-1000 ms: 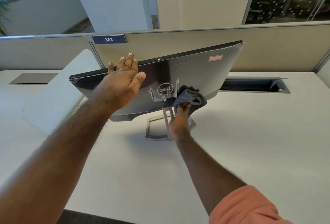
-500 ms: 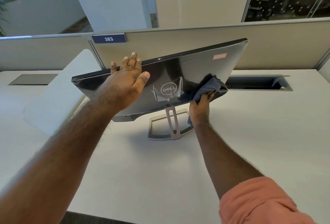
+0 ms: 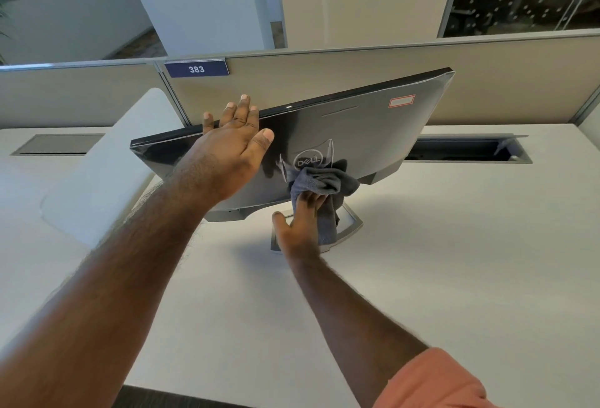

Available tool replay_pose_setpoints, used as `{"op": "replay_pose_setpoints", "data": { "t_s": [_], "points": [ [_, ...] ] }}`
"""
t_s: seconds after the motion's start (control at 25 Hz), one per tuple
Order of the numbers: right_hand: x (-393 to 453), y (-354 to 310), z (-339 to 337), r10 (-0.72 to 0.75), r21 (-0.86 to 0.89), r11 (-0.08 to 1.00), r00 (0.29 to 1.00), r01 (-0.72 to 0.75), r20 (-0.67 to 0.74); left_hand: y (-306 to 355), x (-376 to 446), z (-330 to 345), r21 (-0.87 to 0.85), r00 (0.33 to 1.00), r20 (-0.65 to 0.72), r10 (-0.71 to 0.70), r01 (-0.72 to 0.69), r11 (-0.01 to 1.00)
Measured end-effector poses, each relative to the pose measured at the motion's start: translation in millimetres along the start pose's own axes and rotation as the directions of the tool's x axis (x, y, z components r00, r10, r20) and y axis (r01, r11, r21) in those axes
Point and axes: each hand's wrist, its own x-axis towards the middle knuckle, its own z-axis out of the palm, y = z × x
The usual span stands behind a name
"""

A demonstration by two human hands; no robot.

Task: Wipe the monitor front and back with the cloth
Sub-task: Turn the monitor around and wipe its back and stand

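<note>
Grey microfibre met glossy black plastic as a person cleaned the back of a monitor [image 3: 357, 128] on a white desk [image 3: 454, 261]. The screen stood with its rear panel facing the camera, tilted forward on a silver stand [image 3: 350, 229], its front turned toward the beige partition [image 3: 487, 82] and out of sight.

The right hand [image 3: 300, 222] pressed the cloth [image 3: 321, 186] against the panel just below the logo [image 3: 306, 160], beside the neck of the stand. Its fingers were closed around a bunch of the fabric, the thumb splayed out to the left; a loose tail of cloth hung down over the stand. The left hand [image 3: 232, 151] lay flat on the upper left of the panel, fingers spread wide and hooked over the top edge, gripping nothing but steadying the screen.

Judging by this position, the back was being wiped and the front could not be assessed. The risks looked modest but real: hard pressure low on the panel, against so small a base, could slide or tip the monitor if the bracing hand slipped off the slick edge. The hanging tail could snag on the stand mid-stroke. The open cable tray [image 3: 467, 151] lay near behind, where a shoved base might catch.
</note>
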Motion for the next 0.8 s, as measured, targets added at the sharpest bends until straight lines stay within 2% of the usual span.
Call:
{"op": "replay_pose_setpoints", "data": {
  "t_s": [0.08, 0.2, 0.32, 0.4, 0.48, 0.68, 0.8],
  "points": [
    [-5.5, 7.0, 5.0, -0.059, -0.115, 0.991, 0.997, 0.064, 0.045, -2.1, -0.9, 0.2, -0.017, 1.0, -0.008, 0.017, -0.017, 1.0],
    [-16.0, 19.7, 11.2, -0.141, -0.339, 0.924, 0.981, 0.178, 0.131, -9.0, -6.9, 0.3, -0.026, 0.998, -0.05, 0.037, -0.038, 0.999],
    [-22.0, 20.4, 21.5, -0.222, -0.51, 0.812, 0.958, 0.285, 0.183, -25.8, -18.9, -3.0, -0.001, 0.995, -0.104, 0.01, -0.01, 1.0],
    [-25.0, 15.1, 31.4, -0.309, -0.588, 0.705, 0.918, 0.396, 0.247, -41.0, -29.0, -6.4, 0.006, 0.99, -0.138, -0.011, 0.012, 1.0],
    [-27.9, 6.7, 39.4, -0.383, -0.621, 0.616, 0.873, 0.485, 0.302, -57.0, -39.2, -9.8, -0.009, 0.985, -0.167, -0.05, 0.05, 0.999],
    [-13.2, -38.5, 59.3, -0.576, -0.553, 0.515, 0.742, 0.656, 0.344, -90.2, -57.6, -14.4, -0.035, 0.972, -0.217, -0.093, 0.088, 0.996],
    [-0.7, -45.5, 66.7, -0.592, -0.572, 0.468, 0.719, 0.674, 0.364, -101.3, -63.0, -15.9, -0.1, 0.958, -0.249, -0.14, 0.119, 0.988]
  ]
}}
